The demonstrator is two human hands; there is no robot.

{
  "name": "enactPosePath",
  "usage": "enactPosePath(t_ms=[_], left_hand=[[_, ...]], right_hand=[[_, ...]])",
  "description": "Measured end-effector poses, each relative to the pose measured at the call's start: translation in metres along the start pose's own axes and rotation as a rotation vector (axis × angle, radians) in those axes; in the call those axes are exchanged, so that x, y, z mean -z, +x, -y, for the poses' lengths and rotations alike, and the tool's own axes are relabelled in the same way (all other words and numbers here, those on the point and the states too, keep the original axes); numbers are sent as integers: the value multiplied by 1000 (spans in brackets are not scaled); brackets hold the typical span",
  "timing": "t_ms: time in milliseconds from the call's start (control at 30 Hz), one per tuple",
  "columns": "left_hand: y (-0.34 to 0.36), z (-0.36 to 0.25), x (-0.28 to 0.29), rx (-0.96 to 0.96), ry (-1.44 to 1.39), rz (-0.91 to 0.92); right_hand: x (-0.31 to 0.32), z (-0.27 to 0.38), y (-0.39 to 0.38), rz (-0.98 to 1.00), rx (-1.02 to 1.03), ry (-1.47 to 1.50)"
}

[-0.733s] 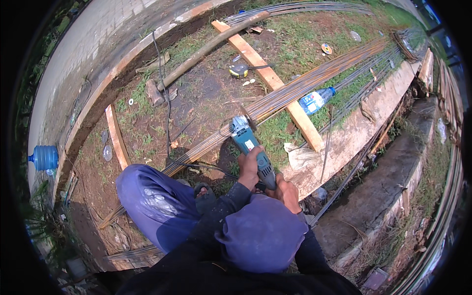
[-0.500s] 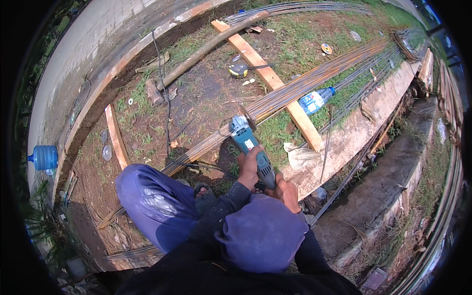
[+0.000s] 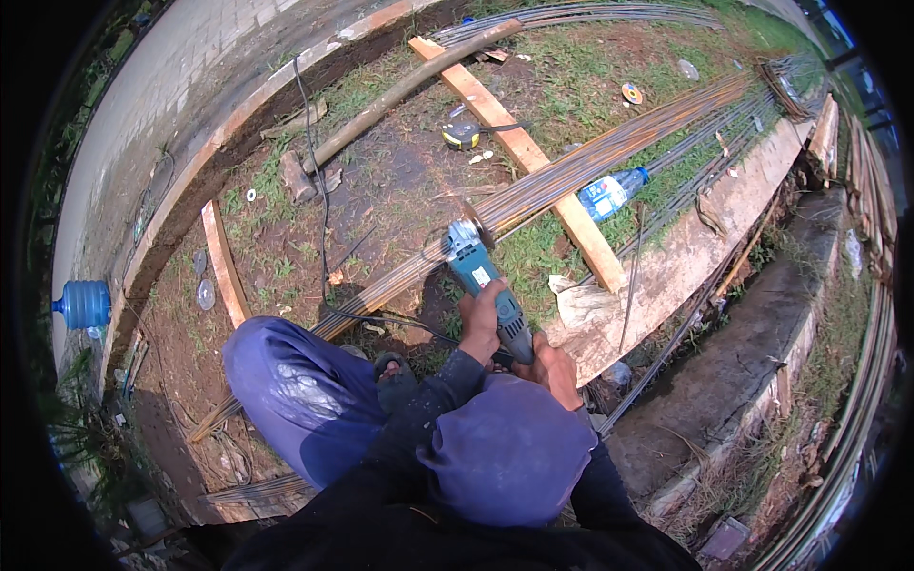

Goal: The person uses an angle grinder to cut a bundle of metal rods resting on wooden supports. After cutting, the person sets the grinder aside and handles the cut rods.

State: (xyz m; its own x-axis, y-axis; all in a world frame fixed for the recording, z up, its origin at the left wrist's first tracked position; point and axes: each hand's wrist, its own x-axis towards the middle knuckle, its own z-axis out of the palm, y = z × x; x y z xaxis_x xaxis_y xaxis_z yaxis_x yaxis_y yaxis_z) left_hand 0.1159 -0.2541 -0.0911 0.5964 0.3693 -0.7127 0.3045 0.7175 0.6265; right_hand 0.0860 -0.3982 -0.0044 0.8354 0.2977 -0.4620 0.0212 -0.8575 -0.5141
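Both my hands grip a teal-and-grey angle grinder [image 3: 481, 266]. My left hand [image 3: 481, 328] wraps round the middle of its body, and my right hand [image 3: 554, 371] is closed on its rear end. The disc [image 3: 476, 221] at the grinder's head stands at a long bundle of rusty steel rods [image 3: 619, 147]; whether it touches them or spins, I cannot tell. These rods cross a light wooden beam [image 3: 595, 247]. My sandalled foot [image 3: 390, 371] is just left of my hands, beside my bent purple-clad knee [image 3: 271, 366].
A black cord [image 3: 327, 209] crosses the dirt. A tape measure [image 3: 460, 135], blue water bottle [image 3: 609, 195], log [image 3: 381, 105] and loose plank [image 3: 224, 262] lie around. A concrete drain [image 3: 724, 362] runs along the right; a large blue jug [image 3: 81, 305] is far left beside the curb [image 3: 171, 205].
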Motion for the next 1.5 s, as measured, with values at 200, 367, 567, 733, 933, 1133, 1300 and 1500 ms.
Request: enactPosePath(t_ms=[200, 367, 567, 733, 933, 1133, 1300, 1500], left_hand=[[-3, -3, -2, 33, -27, -22], [-5, -6, -4, 26, -30, -18], [-6, -7, -6, 10, -29, -18], [-3, -4, -4, 7, -33, -12], [0, -2, -2, 0, -25, -8], [-3, -5, -3, 5, -20, -15], [-3, -5, -3, 3, -22, -13], [-4, -5, -5, -1, -24, -2]], right_hand=[[-2, 0, 1, -10, 2, -20], [-1, -1, 2, -4, 10, -36], [-6, -10, 2, -45, 96, -14], [-5, -8, 2, -43, 99, -14], [-6, -9, 3, -50, 103, -17], [-7, -9, 4, -23, 79, -41], [-8, -10, 5, -33, 90, -33], [-11, -12, 6, -48, 59, -56]])
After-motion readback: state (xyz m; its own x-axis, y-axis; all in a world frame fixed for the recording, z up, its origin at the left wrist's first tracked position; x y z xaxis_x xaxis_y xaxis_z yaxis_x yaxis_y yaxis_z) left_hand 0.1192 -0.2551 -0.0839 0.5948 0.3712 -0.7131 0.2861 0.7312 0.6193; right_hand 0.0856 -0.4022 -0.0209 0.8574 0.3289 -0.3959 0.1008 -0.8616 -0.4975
